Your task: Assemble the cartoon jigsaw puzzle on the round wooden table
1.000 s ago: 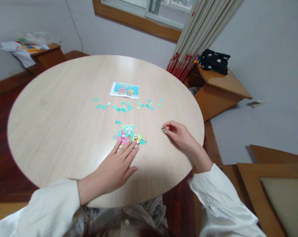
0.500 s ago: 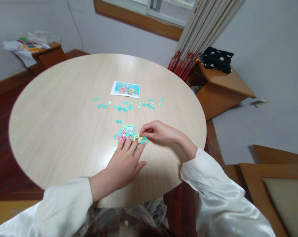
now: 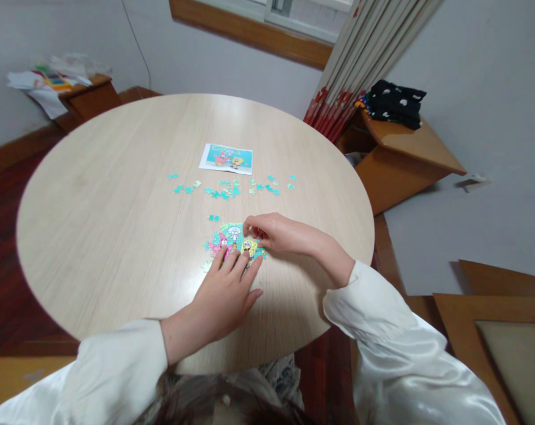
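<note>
A partly assembled jigsaw puzzle point(image 3: 234, 232) with cartoon figures in pink, yellow and turquoise lies near the table's front. My left hand point(image 3: 225, 295) rests flat on its lower part, fingers spread, covering some of the picture. Over the upper right edge of the puzzle, my right hand point(image 3: 279, 232) is bent with its fingers curled down beside the yellow figure. Whatever those fingertips hold, if anything, is hidden. Two joined turquoise puzzle pieces point(image 3: 214, 218) lie just above the puzzle.
Several loose puzzle pieces point(image 3: 224, 193) are scattered in a row across the round wooden table point(image 3: 117, 236). Behind them lies a printed reference picture point(image 3: 230, 158). A wooden cabinet point(image 3: 409, 150) with black dotted cloth point(image 3: 395, 103) on top stands at right.
My right hand has shifted slightly left and up along the puzzle, its index finger now nearer the upper middle. My left hand stays in place on the puzzle.
</note>
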{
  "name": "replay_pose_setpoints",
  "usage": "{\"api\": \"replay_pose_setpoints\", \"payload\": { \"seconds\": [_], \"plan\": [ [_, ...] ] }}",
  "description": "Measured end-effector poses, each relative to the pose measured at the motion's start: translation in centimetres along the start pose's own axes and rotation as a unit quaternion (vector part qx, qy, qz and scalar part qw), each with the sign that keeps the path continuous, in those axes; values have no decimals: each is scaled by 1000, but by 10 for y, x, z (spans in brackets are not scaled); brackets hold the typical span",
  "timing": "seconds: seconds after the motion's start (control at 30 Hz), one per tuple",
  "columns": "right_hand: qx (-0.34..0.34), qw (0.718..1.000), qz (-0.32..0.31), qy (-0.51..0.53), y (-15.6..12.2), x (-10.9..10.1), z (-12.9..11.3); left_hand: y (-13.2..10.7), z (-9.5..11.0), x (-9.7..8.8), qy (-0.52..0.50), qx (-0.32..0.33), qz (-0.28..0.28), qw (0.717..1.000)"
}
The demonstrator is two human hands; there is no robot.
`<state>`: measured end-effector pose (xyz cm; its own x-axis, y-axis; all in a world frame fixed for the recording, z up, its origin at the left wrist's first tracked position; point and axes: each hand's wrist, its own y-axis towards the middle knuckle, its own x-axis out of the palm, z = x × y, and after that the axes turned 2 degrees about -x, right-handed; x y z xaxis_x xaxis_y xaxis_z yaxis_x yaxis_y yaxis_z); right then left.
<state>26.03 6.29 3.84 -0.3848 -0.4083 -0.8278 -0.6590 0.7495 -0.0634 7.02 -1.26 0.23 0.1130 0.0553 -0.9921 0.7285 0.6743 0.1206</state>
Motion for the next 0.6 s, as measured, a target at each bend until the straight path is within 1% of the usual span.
{"api": "replay_pose_setpoints", "payload": {
  "seconds": [0.13, 0.23, 0.33, 0.4, 0.43, 0.5, 0.57, 0.6],
  "plan": [
    [-12, 999, 36, -7, -9, 5, -2, 0, 0, 1, 0, 3, -1, 1000],
    [-5, 998, 63, -31, -13, 8, 4, 0, 0, 1, -7, 4, -2, 1000],
    [46, 994, 89, -41, -14, 10, 18, 1, 1, 0, -10, 0, 0, 1000],
    [82, 991, 101, -30, -14, 12, 28, 2, 1, -2, -9, 0, -3, 1000],
    [88, 990, 108, -19, -15, 14, 31, 2, 1, -3, -9, 1, -8, 1000],
    [76, 988, 133, 24, -17, 17, 36, 4, 0, -5, -12, 2, -21, 1000],
    [64, 976, 184, 100, -20, 20, 39, 5, -1, -7, -20, -2, -32, 999],
    [67, 964, 217, 141, -23, 20, 42, 6, -1, -8, -25, -5, -35, 999]
  ]
}}
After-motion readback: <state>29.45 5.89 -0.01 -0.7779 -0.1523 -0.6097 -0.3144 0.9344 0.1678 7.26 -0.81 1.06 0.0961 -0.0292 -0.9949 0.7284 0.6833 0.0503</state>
